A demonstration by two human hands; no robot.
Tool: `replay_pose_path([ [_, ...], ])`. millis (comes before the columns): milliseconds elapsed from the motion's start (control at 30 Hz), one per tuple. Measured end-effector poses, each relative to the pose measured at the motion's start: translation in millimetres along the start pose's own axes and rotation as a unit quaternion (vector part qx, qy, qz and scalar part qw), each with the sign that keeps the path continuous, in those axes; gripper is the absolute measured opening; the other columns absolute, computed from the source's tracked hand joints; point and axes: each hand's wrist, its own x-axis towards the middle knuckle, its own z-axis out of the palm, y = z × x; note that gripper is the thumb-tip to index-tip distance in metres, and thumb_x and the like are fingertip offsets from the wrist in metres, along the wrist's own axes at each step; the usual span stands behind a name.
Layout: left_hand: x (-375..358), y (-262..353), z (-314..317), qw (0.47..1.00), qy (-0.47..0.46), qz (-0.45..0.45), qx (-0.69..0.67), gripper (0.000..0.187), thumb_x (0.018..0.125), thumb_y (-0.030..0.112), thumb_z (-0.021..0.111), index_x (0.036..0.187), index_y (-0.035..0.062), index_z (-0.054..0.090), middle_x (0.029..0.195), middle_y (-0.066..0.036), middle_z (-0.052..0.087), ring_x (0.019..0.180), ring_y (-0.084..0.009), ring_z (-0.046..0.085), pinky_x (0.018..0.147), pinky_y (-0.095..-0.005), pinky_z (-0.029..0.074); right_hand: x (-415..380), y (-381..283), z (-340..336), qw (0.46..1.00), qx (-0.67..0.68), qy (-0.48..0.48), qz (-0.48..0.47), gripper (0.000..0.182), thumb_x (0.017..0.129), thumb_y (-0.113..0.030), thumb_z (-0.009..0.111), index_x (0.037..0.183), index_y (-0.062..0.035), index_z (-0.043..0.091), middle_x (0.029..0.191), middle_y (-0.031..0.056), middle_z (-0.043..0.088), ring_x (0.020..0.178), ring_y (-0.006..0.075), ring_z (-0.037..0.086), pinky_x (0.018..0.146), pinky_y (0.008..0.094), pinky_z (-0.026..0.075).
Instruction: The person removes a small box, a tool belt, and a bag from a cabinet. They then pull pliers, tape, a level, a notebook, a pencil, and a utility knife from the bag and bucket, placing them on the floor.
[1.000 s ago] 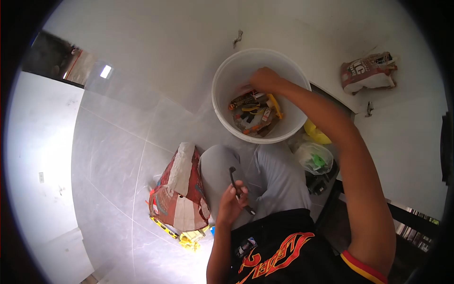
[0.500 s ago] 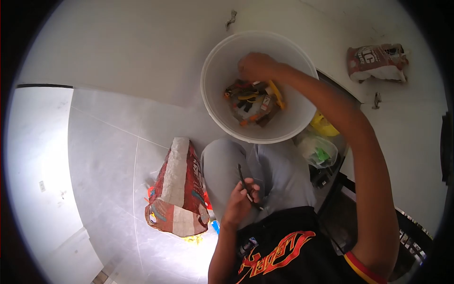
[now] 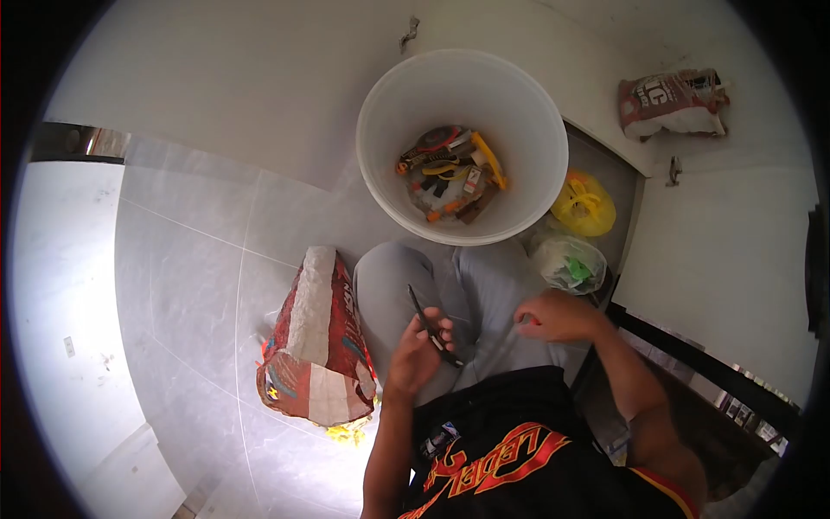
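My left hand [image 3: 417, 356] is closed around a slim black pen-like tool [image 3: 418, 304], held over my lap with its narrow end pointing away from me. What kind of tool it is I cannot make out. Above my right thigh is my right hand [image 3: 560, 317], its fingers curled inward; whatever they may hold is hidden. In front of my knees stands a white bucket [image 3: 546, 173]. At its bottom lie mixed tools and parts [image 3: 450, 169], among them a long yellow-orange piece [image 3: 489, 161].
On my left a red and white woven sack [image 3: 320, 337] lies on the grey tiled floor. A yellow plastic bag [image 3: 584, 205] and a clear bag with something green [image 3: 571, 264] sit right of the bucket. A red-brown packet [image 3: 673, 104] is farther right.
My right hand has come out of the bucket and back over my right thigh, uncovering the bucket's contents. The left hand keeps its hold on the black tool.
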Motion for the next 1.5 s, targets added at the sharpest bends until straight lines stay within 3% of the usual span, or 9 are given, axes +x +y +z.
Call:
replay_pose_path([
  [167,-1.4,2.3,0.0,1.0,0.0,0.002,0.023,0.041,0.085,0.015,0.053,0.124,0.0081,0.042,0.111,-0.011,0.052,0.097,-0.0203,0.051,0.084,-0.0364,0.042,17.4,-4.3,34.2,0.993,0.047,0.054,-0.097,0.025,0.078,-0.025,0.059,0.09,-0.0042,0.062,0.069,0.0124,0.061,0.066,0.029,0.06,0.064,0.0378,0.046],
  [267,-0.6,0.6,-0.6,0.999,0.004,0.007,0.04,0.041,0.086,0.012,0.052,0.126,0.008,0.041,0.112,-0.012,0.052,0.1,-0.0217,0.051,0.085,-0.0389,0.042,21.9,-25.7,33.7,0.988,0.113,0.036,-0.099,0.02,0.077,-0.021,0.057,0.087,-0.0044,0.061,0.07,0.014,0.061,0.069,0.0304,0.061,0.064,0.0386,0.046],
  [533,-6.3,-4.3,5.9,0.997,0.024,0.021,0.077,0.043,0.092,0.011,0.047,0.132,0.008,0.03,0.12,-0.016,0.049,0.106,-0.0267,0.054,0.091,-0.0454,0.044,34.2,-21.0,46.3,0.984,0.096,0.061,-0.134,0.016,0.076,-0.014,0.055,0.086,-0.0031,0.06,0.066,0.012,0.06,0.062,0.0261,0.061,0.06,0.0345,0.046],
  [600,-7.2,-4.2,9.3,0.993,0.044,0.024,0.108,0.042,0.093,0.01,0.046,0.132,0.01,0.031,0.12,-0.014,0.05,0.1,-0.0247,0.057,0.084,-0.0432,0.049,32.8,-19.9,45.9,0.984,0.101,0.054,-0.138,0.016,0.076,-0.014,0.055,0.087,-0.0031,0.06,0.066,0.0119,0.061,0.063,0.0257,0.061,0.061,0.0341,0.046],
  [700,-8.6,-5.1,13.2,0.989,0.066,0.032,0.125,0.042,0.093,0.01,0.046,0.132,0.0095,0.03,0.12,-0.015,0.051,0.094,-0.0245,0.06,0.081,-0.0414,0.051,30.0,-19.8,44.6,0.982,0.129,0.046,-0.128,0.015,0.075,-0.015,0.056,0.084,-0.0043,0.06,0.071,0.013,0.062,0.068,0.0293,0.061,0.063,0.0376,0.045],
  [933,-11.1,-7.7,12.6,0.986,0.052,0.057,0.146,0.042,0.092,0.008,0.047,0.13,0.0066,0.028,0.12,-0.018,0.05,0.094,-0.0269,0.062,0.082,-0.0417,0.052,34.4,-14.1,48.3,0.977,0.121,0.079,-0.155,0.022,0.077,-0.023,0.063,0.087,-0.0033,0.063,0.069,0.0121,0.061,0.066,0.0243,0.061,0.063,0.0321,0.046],
  [1200,-13.4,-15.3,7.1,0.983,0.068,0.09,0.142,0.022,0.09,0.002,0.05,0.111,0.0041,0.044,0.105,-0.014,0.059,0.094,-0.0273,0.062,0.083,-0.0411,0.051,35.0,-28.4,53.8,0.987,0.062,0.037,-0.141,0.039,0.076,-0.042,0.064,0.078,-0.0032,0.064,0.069,0.0132,0.061,0.067,0.0286,0.061,0.061,0.0369,0.045],
  [1300,-14.2,-17.3,8.2,0.979,0.085,0.098,0.158,0.019,0.089,0.001,0.049,0.107,0.0039,0.045,0.101,-0.014,0.06,0.094,-0.0275,0.062,0.084,-0.0411,0.051,37.4,-33.8,61.6,0.982,0.068,0.039,-0.173,0.044,0.074,-0.046,0.067,0.078,-0.0028,0.065,0.06,0.0117,0.057,0.057,0.0272,0.056,0.057,0.0355,0.044],
  [1500,-16.2,-20.8,5.4,0.976,0.109,0.103,0.159,0.018,0.09,0.002,0.049,0.106,0.0046,0.044,0.1,-0.014,0.061,0.097,-0.0287,0.06,0.087,-0.0408,0.049,45.4,-36.3,72.2,0.982,0.041,0.076,-0.171,0.044,0.074,-0.041,0.066,0.057,-0.0017,0.054,0.055,0.0149,0.054,0.057,0.035,0.055,0.055,0.0418,0.042],
])
